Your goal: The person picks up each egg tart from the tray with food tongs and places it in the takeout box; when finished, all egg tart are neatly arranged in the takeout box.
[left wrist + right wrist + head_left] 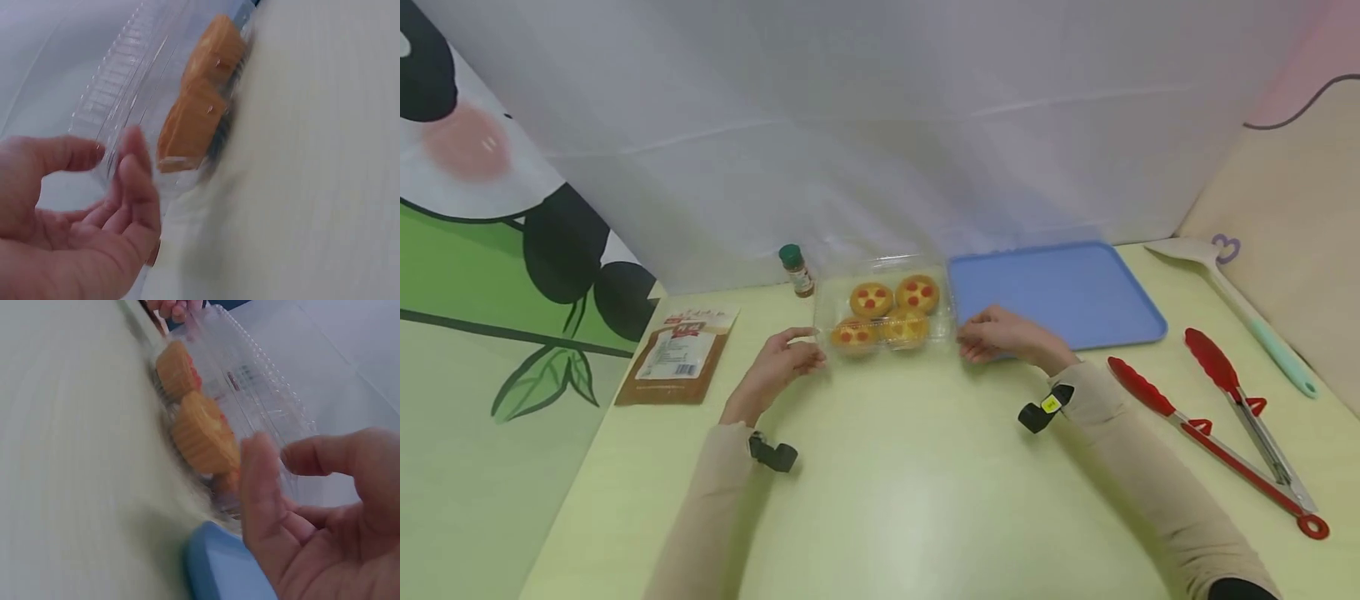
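A clear plastic clamshell box (831, 287) stands on the table with its lid down over several small round tarts (917, 293). The tarts have yellow tops, mostly with red spots, and ridged orange sides. At the box's near left corner is my left hand (780, 367), its thumb and fingers apart with a gap between them. My right hand (1003, 335) is at the near right corner, over the edge of a blue tray (1052, 292); its thumb and forefinger are close together, loosely bent. Whether the fingertips touch the plastic I cannot tell.
A green-capped spice jar (797, 271) stands behind the box's left side. Farther left lies a brown packet (677, 357) with a white label. On the right are red-tipped tongs (1240, 450), spread apart, and a spatula (1232, 292) with a mint handle. A white curtain (880, 167) hangs behind.
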Demonstrator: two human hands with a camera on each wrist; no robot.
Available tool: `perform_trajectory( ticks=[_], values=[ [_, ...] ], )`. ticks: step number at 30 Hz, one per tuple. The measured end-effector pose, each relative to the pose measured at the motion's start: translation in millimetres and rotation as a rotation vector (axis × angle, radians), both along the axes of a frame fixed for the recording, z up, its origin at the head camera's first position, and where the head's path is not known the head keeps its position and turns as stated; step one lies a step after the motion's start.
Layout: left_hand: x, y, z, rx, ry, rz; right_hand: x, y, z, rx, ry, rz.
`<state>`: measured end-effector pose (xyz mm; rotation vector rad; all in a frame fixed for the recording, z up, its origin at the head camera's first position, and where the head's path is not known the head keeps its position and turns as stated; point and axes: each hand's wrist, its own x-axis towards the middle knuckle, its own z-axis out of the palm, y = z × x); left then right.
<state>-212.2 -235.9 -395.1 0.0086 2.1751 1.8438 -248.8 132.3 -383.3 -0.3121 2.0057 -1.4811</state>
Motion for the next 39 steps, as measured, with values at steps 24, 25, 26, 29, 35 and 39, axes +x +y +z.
perform_trajectory(
  ticks=[24, 25, 26, 29, 35, 39],
  values=[
    [0.0, 17.0, -14.5, 0.249, 0.007, 0.361, 4.7, -17.5, -15.2, -0.173, -0.058, -0.19],
    [-0.1, 17.5, -14.4, 0.248, 0.007, 0.361, 4.9, -17.5, -15.0, -0.173, -0.058, -0.192],
    [-0.1, 17.9, -14.2, 0.247, 0.006, 0.362, 5.3, -17.3, -14.8, -0.173, -0.057, -0.195],
    [-0.3, 18.6, -14.3, 0.236, 0.003, 0.358, 5.4, -16.9, -15.6, -0.174, -0.055, -0.2],
    [-0.3, 18.3, -13.9, 0.224, -0.008, 0.351, 5.8, -17.8, -17.9, -0.177, -0.041, -0.217],
    [0.9, 18.6, -13.9, 0.228, -0.012, 0.348, 6.2, -18.5, -19.9, -0.182, -0.042, -0.234]
  ],
)
